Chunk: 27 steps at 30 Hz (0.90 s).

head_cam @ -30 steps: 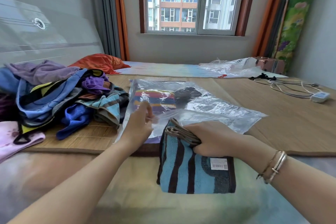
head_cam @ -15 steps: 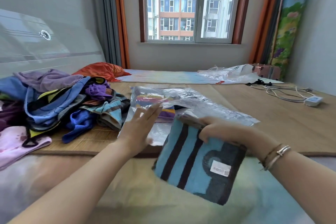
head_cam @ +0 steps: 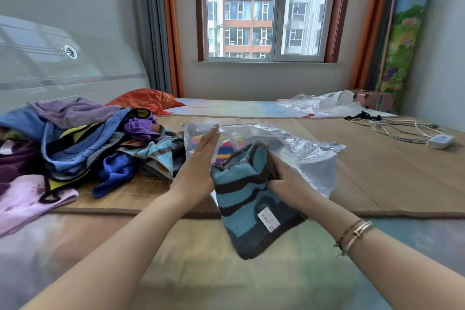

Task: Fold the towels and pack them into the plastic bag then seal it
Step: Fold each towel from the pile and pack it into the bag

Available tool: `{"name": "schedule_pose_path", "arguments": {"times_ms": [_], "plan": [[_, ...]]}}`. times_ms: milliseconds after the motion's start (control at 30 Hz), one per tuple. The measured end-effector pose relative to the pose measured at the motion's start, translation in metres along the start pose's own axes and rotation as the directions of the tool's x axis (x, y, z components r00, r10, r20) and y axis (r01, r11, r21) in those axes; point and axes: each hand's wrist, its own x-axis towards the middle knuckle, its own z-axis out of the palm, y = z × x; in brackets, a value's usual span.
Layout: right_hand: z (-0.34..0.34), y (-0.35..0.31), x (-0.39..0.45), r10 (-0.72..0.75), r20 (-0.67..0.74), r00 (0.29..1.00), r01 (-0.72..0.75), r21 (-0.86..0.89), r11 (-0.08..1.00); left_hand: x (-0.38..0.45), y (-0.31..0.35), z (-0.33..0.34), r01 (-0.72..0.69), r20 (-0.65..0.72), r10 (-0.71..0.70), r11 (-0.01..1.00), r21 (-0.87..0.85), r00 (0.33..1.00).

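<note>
One big heap of unfolded towels (head_cam: 75, 143) is still sitting on the left of the bed (head_cam: 377, 173), so there's plenty left to do here.

Moving right: the left hand (head_cam: 198, 166) is flat, fingers straight and together, with its fingertips up against the clear plastic bag (head_cam: 289, 148) at the mouth. It's holding nothing, more propping the opening. A second ago that hand was lower down, pinching at the bag's near edge, so it has come up and flattened out.

Next to it, the folded blue striped towel (head_cam: 249, 196) has gone from lying flat on the near edge of the bed to being lifted and tipped, far end pointed into the bag mouth and bunching a bit. The white label end hangs toward the near side, not in yet. The right hand (head_cam: 284, 181) is clenched around the towel's right edge, right against the plastic.

There's already something multicoloured inside the bag, farther in. Looks like one towel packed earlier, but the plastic is too crinkly to be sure.

So I'd say we're mid-insert on this towel. Sealing is a long way off given that heap.

Far right, a tangle of white cable with a charger (head_cam: 439, 141) lies well apart from everything.
</note>
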Motion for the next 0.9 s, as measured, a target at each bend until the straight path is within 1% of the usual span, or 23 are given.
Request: {"name": "schedule_pose_path", "arguments": {"times_ms": [67,167,233,267,300,333,367,433,467,500,600,633,700,733,800,833,867,900], "plan": [[0.002,0.001,0.002,-0.105,0.027,0.994,0.106,-0.049,0.993,0.001,-0.006,-0.003,0.033,-0.055,-0.035,0.998,-0.047,0.998],[0.006,-0.002,0.005,-0.210,0.162,0.964,0.243,-0.219,0.945,0.005,-0.007,-0.005,0.029,-0.099,-0.034,0.998,-0.056,0.995],[0.012,-0.006,0.009,-0.300,0.240,0.923,0.370,-0.345,0.863,0.007,-0.003,-0.005,-0.012,-0.067,0.012,1.000,-0.012,0.998],[0.016,-0.010,0.012,-0.351,0.249,0.903,0.427,-0.407,0.808,0.007,-0.002,-0.005,-0.032,-0.050,0.033,0.999,0.020,0.998],[0.019,-0.014,0.016,-0.389,0.235,0.891,0.454,-0.464,0.761,0.006,-0.001,-0.006,-0.045,-0.034,0.046,0.998,0.045,0.998],[0.020,-0.018,0.022,-0.398,0.197,0.896,0.439,-0.529,0.727,0.006,-0.001,-0.008,-0.049,-0.019,0.051,0.997,0.055,0.999],[0.020,-0.023,0.029,-0.367,0.138,0.920,0.373,-0.596,0.711,0.005,0.000,-0.012,-0.052,-0.003,0.053,0.997,0.057,0.999],[0.018,-0.029,0.046,-0.259,0.016,0.966,0.192,-0.717,0.670,0.002,0.003,-0.019,-0.071,0.029,0.069,0.996,0.062,0.997],[0.017,-0.034,0.055,-0.211,-0.008,0.978,0.130,-0.763,0.633,0.000,0.005,-0.021,-0.089,0.047,0.086,0.994,0.069,0.995],[0.018,-0.038,0.062,-0.182,0.005,0.983,0.114,-0.798,0.592,-0.002,0.006,-0.023,-0.108,0.065,0.103,0.991,0.078,0.993],[0.035,-0.047,0.081,-0.205,0.121,0.971,0.214,-0.823,0.527,-0.007,0.010,-0.022,-0.129,0.097,0.121,0.988,0.080,0.988],[0.041,-0.047,0.086,-0.202,0.127,0.971,0.214,-0.837,0.504,-0.007,0.010,-0.021,-0.131,0.095,0.124,0.988,0.082,0.988],[0.044,-0.036,0.101,-0.173,0.068,0.983,0.144,-0.869,0.474,-0.008,0.010,-0.021,-0.126,0.084,0.119,0.988,0.091,0.989],[0.040,-0.031,0.106,-0.152,0.040,0.988,0.103,-0.895,0.434,-0.008,0.010,-0.022,-0.117,0.084,0.110,0.989,0.093,0.990],[0.023,-0.014,0.111,-0.102,0.061,0.993,0.099,-0.899,0.426,-0.008,0.007,-0.023,-0.094,0.092,0.085,0.991,0.098,0.992],[0.016,-0.008,0.110,-0.079,0.113,0.990,0.135,-0.910,0.392,-0.008,0.006,-0.022,-0.085,0.090,0.076,0.991,0.100,0.993],[0.008,-0.001,0.109,-0.046,0.115,0.992,0.123,-0.875,0.469,-0.007,0.005,-0.021,-0.079,0.084,0.071,0.991,0.105,0.994],[0.003,0.007,0.112,0.008,0.070,0.998,0.052,-0.815,0.577,-0.006,0.004,-0.018,-0.076,0.075,0.068,0.990,0.115,0.995]]}}
